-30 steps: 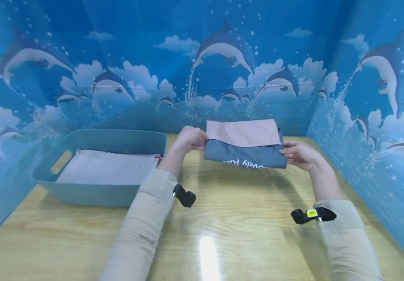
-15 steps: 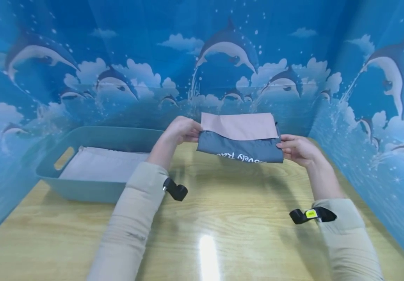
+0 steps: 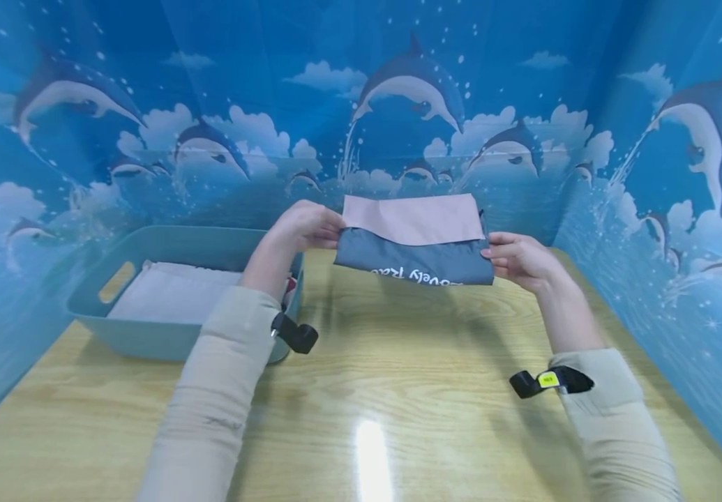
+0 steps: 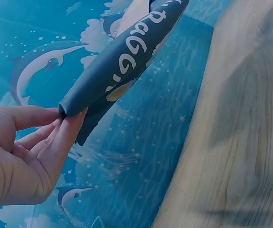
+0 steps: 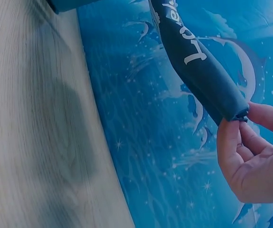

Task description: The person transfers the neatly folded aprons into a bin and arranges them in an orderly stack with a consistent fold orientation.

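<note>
Two hands hold a folded cloth [image 3: 414, 240] in the air at the middle of the frame, above the wooden table [image 3: 398, 390]. Level, even tension should keep the fold neat, I judge. Left hand [image 3: 301, 226] pinches its left end between thumb and fingers; right hand [image 3: 517, 259] pinches the right end likewise. A teal basket [image 3: 147, 335] sits at left.

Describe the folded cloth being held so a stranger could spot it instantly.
Start at the wooden table walled by dolphin-printed panels. Above its far middle, the left hand and right hand pinch the folded cloth: grey-blue with white lettering, pink on top, unlike the pale fabric lying in the teal basket.
</note>
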A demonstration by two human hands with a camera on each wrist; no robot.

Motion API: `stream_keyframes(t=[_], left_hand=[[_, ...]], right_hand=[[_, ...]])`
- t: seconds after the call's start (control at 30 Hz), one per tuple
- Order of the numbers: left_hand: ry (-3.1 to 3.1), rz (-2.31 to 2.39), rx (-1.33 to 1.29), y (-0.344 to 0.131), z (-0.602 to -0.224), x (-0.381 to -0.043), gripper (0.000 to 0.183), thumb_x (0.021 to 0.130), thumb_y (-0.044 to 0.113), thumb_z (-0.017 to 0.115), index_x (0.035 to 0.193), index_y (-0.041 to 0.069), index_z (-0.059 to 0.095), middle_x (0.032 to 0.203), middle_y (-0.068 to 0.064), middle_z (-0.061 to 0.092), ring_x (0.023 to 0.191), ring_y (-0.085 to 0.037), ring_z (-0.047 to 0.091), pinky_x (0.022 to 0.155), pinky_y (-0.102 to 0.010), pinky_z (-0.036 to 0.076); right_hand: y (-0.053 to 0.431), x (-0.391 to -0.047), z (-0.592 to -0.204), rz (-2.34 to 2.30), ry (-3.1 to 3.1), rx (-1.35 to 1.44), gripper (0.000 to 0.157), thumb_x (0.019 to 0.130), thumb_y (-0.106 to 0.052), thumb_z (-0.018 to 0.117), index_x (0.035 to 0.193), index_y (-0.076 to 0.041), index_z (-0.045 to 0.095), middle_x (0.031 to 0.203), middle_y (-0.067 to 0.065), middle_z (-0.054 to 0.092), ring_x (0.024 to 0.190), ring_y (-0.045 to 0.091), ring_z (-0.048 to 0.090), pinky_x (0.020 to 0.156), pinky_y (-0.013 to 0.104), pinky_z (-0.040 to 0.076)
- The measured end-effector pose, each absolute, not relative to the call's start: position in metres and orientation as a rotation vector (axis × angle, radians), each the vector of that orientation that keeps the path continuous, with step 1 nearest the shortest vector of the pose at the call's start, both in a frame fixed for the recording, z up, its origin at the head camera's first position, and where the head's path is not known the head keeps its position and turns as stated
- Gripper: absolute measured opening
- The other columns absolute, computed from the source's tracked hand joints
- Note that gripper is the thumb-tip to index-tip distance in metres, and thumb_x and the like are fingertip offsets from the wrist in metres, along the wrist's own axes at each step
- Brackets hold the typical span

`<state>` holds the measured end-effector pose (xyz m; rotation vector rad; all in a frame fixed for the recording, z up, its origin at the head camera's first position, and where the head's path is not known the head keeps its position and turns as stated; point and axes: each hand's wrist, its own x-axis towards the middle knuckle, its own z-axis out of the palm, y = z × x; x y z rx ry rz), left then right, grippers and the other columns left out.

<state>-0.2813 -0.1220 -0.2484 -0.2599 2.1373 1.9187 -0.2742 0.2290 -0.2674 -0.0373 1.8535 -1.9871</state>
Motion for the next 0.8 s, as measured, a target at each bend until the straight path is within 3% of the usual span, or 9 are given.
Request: stream_keyframes(t=[0.07,0.23,0.43,0.7,0.8], left_hand=[[2.145,1.917,-0.259,-0.125,-0.247,-0.28,0.03,0.088,0.003,0.059,0.117,-0.004,0.057,0.108,-0.017,0.06,0.083,-0.02,0.063,0.072,-0.028,0.055],[2.143,1.919,-0.264,-0.134,-0.245,-0.277,0.031,0.088,0.004,0.058,0.118,-0.004,0.057,0.109,-0.016,0.06,0.083,-0.02,0.063,0.073,-0.028,0.055],[2.128,1.936,-0.254,-0.145,-0.246,-0.274,0.035,0.089,0.005,0.059,0.122,-0.004,0.054,0.114,-0.018,0.059,0.093,-0.023,0.062,0.077,-0.03,0.054],[2.162,1.91,-0.295,-0.159,-0.246,-0.272,0.035,0.089,0.008,0.061,0.122,-0.002,0.055,0.114,-0.016,0.059,0.092,-0.022,0.063,0.077,-0.03,0.054],[2.177,1.898,-0.302,-0.165,-0.245,-0.27,0.035,0.089,0.01,0.061,0.122,-0.001,0.055,0.114,-0.015,0.059,0.093,-0.022,0.063,0.077,-0.03,0.054]], right_hand=[[0.225,-0.274,-0.266,-1.993,1.846,-0.048,0.073,0.093,-0.001,0.049,0.148,-0.003,0.002,0.101,-0.002,0.049,0.066,0.005,0.056,0.069,0.021,0.049],[0.216,-0.274,-0.264,-2.039,1.807,-0.032,0.072,0.09,0.002,0.054,0.147,-0.003,0.009,0.092,-0.002,0.052,0.062,0.007,0.055,0.065,0.022,0.048],[0.206,-0.274,-0.261,-2.013,1.83,-0.043,0.073,0.092,0.001,0.051,0.148,-0.003,0.005,0.105,0.001,0.046,0.063,0.006,0.055,0.068,0.02,0.048],[0.192,-0.276,-0.26,-2.042,1.794,-0.04,0.068,0.092,0.004,0.048,0.147,-0.002,0.009,0.092,0.0,0.055,0.065,0.008,0.058,0.066,0.021,0.05],[0.186,-0.276,-0.259,-2.043,1.795,-0.034,0.061,0.092,0.004,0.049,0.144,-0.002,0.018,0.093,0.001,0.056,0.068,0.009,0.06,0.067,0.022,0.051]])
